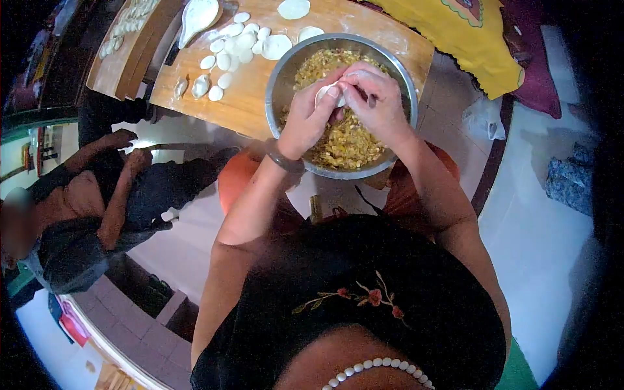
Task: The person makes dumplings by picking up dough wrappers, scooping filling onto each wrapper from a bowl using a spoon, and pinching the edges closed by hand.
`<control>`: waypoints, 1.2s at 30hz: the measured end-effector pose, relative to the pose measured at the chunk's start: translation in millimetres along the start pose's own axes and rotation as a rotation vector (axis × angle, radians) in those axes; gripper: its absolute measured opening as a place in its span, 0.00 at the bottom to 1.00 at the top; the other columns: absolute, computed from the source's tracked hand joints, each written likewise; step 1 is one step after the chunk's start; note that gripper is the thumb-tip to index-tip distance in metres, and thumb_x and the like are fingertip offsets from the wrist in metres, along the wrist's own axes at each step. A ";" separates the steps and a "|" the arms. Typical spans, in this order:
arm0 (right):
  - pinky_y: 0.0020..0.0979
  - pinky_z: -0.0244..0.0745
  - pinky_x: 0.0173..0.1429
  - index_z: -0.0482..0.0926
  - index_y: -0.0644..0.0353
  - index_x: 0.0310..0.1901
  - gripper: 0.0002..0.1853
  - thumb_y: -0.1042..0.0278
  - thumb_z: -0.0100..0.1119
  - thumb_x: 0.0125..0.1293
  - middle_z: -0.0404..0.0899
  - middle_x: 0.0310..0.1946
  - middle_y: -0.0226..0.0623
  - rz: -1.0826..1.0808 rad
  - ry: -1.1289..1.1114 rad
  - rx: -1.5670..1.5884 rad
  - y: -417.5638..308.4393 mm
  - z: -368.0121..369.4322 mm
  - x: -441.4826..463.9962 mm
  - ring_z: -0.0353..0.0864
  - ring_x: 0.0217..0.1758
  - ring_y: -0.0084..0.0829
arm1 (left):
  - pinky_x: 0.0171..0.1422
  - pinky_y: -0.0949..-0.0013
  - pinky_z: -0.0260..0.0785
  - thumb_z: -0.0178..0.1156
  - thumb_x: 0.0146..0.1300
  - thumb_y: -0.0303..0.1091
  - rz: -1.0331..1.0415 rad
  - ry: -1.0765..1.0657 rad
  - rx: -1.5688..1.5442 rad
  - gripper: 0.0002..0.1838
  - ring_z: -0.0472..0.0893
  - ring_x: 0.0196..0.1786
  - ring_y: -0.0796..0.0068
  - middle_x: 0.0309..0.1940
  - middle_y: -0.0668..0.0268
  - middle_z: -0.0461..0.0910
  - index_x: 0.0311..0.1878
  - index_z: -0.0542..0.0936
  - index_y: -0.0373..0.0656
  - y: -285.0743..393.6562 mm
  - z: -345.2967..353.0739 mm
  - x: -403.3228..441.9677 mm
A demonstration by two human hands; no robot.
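Observation:
Over a steel bowl [278, 78] of yellowish chopped filling [348, 144], both hands meet around a small white dough piece [329, 96]. My left hand [311, 112] pinches it from the left, thumb on top. From the right, my right hand [376, 97] presses its fingers on the dough's other side. The fingers partly cover the piece. Left of the bowl, several flat dough rounds [244, 40] lie on the wooden table [175, 71], with two folded dumplings [201, 86] near its left edge.
A board with rows of dumplings [125, 26] is at the upper left. A white floury scoop-like item [199, 18] lies beside the rounds. Yellow cloth [481, 49] hangs at the upper right. Another person [84, 195] sits at the left. A plastic bag [484, 120] is at the right.

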State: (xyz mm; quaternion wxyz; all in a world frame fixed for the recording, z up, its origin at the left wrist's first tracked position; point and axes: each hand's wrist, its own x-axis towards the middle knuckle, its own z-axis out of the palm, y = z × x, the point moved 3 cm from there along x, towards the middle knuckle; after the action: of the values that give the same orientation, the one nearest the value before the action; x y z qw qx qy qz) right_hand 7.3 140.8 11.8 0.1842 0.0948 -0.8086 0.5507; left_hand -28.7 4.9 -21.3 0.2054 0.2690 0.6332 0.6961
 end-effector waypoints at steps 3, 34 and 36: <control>0.23 0.72 0.39 0.79 0.67 0.37 0.04 0.78 0.57 0.61 0.74 0.41 0.37 0.186 -0.015 0.264 12.0 0.1 -0.4 0.77 0.36 0.24 | 0.29 0.81 0.63 0.42 0.72 0.43 -0.083 0.011 -0.097 0.25 0.71 0.27 0.86 0.30 0.71 0.75 0.66 0.65 0.36 -5.9 3.1 2.5; 0.27 0.60 0.50 0.56 0.57 0.68 0.36 0.66 0.47 0.54 0.58 0.54 0.41 0.110 -0.015 0.187 6.0 16.3 13.4 0.60 0.45 0.27 | 0.32 0.78 0.70 0.40 0.70 0.48 -0.336 -0.151 -1.089 0.23 0.81 0.36 0.75 0.40 0.65 0.81 0.52 0.73 0.38 -14.3 14.4 -2.9; 0.25 0.59 0.52 0.53 0.56 0.70 0.38 0.64 0.43 0.53 0.57 0.56 0.39 0.121 -0.013 0.160 5.5 17.8 13.6 0.60 0.43 0.25 | 0.29 0.78 0.69 0.40 0.70 0.47 -0.331 -0.038 -0.987 0.21 0.80 0.32 0.76 0.36 0.65 0.80 0.49 0.73 0.39 -18.8 17.9 -1.7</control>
State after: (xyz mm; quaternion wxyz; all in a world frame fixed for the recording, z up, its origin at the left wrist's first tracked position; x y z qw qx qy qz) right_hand -10.5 127.1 6.7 0.1375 0.0638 -0.7676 0.6228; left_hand -17.0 19.8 -39.2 0.4267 0.0490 0.2601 0.8648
